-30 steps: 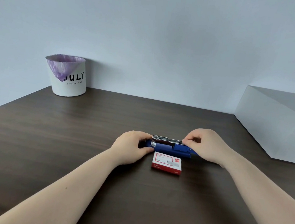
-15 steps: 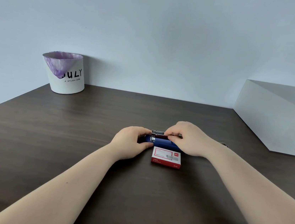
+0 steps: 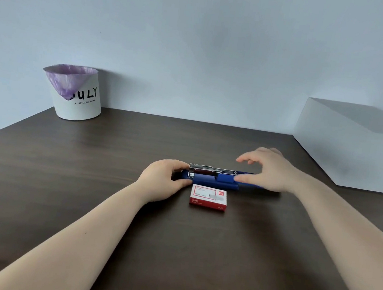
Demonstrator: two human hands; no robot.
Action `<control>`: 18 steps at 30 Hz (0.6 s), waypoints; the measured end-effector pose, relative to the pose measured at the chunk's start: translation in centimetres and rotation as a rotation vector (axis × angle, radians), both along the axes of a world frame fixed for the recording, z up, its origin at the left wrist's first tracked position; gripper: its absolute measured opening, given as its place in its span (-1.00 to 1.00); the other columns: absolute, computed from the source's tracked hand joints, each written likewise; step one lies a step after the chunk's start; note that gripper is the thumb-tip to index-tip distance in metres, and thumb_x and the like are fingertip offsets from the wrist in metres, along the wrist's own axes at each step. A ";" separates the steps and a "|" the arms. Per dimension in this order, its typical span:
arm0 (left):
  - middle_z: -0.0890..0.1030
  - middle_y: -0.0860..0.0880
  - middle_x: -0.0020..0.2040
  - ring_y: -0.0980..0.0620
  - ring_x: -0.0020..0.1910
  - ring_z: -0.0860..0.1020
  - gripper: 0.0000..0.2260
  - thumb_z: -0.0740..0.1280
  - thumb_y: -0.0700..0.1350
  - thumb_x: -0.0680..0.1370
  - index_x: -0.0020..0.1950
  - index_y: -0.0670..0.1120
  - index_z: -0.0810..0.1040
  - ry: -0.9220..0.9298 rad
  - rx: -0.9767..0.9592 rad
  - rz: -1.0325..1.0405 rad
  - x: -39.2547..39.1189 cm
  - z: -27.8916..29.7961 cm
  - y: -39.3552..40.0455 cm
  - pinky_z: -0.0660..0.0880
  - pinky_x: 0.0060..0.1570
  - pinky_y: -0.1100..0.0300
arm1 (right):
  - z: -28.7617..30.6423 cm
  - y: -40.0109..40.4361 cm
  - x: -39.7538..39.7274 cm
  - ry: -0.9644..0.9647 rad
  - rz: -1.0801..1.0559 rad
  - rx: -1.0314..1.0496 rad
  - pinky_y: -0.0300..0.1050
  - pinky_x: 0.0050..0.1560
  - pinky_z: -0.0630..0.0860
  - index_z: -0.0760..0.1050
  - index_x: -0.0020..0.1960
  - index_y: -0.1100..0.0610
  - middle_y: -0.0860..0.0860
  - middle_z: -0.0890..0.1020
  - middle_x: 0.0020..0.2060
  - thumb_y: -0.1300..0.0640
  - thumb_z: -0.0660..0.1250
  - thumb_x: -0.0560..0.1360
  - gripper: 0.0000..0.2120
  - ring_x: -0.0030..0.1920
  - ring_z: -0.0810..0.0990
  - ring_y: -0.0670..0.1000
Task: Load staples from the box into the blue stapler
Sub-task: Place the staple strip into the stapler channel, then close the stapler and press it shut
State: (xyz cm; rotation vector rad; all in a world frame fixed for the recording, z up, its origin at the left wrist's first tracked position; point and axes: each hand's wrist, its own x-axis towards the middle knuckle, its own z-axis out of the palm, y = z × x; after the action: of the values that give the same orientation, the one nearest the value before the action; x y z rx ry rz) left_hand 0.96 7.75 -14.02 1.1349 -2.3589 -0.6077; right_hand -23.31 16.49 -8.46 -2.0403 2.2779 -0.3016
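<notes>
The blue stapler lies flat and opened out on the dark wooden table, its metal staple channel showing on top. My left hand grips the stapler's left end. Over the stapler's right part hovers my right hand, fingers spread and blurred, with the thumb low beside the blue cover; I see nothing held in it. The red and white staple box rests closed on the table just in front of the stapler, touched by neither hand.
A white bin marked "JULY", lined with a purple bag, stands at the table's back left against the wall. A large white box occupies the back right.
My right hand has left the metal staple channel, moved right and lifted with its fingers spread. The left hand stays on the stapler's left end.
</notes>
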 end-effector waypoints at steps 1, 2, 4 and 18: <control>0.62 0.11 0.20 0.08 0.21 0.53 -0.69 0.36 0.00 0.47 0.22 0.08 0.55 0.001 0.004 0.003 0.0 0.0 -0.1 0.44 0.24 0.12 | 0.1 0.4 -0.8 0.053 -0.055 0.092 0.10 0.29 0.35 0.46 0.21 -0.21 -0.09 0.49 0.10 -0.33 0.35 0.30 -0.48 0.26 0.34 0.06; 0.62 0.11 0.20 0.08 0.21 0.53 -0.69 0.36 0.00 0.47 0.22 0.07 0.55 0.002 0.008 0.005 0.0 -0.1 -0.1 0.44 0.24 0.11 | 0.1 0.8 -1.6 0.080 -0.093 0.182 0.13 0.30 0.35 0.46 0.19 -0.23 -0.10 0.48 0.12 -0.34 0.35 0.28 -0.49 0.26 0.32 0.05; 0.61 0.10 0.20 0.08 0.22 0.53 -0.68 0.36 0.00 0.47 0.23 0.06 0.54 -0.003 0.011 0.007 0.0 -0.1 -0.2 0.43 0.24 0.13 | -0.2 1.2 -2.7 0.038 -0.095 0.275 0.06 0.21 0.43 0.47 0.03 -0.21 -0.09 0.55 0.05 -0.28 0.39 0.30 -0.65 0.14 0.42 0.02; 0.60 0.13 0.22 0.08 0.23 0.52 -0.67 0.36 0.03 0.46 0.23 0.08 0.54 -0.018 -0.001 0.028 0.0 -0.4 -0.4 0.44 0.24 0.11 | 4.6 0.3 0.4 -0.043 0.080 -0.093 -0.27 -0.14 0.39 0.52 0.13 0.01 -0.08 0.57 -0.04 0.09 0.51 0.32 -0.60 0.00 0.53 -0.01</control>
State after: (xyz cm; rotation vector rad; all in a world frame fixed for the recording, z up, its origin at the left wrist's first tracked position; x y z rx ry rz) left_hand 0.98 7.38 -14.39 1.1762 -2.3542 -0.5880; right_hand -22.87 16.76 -3.91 -2.1396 2.1902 -0.4491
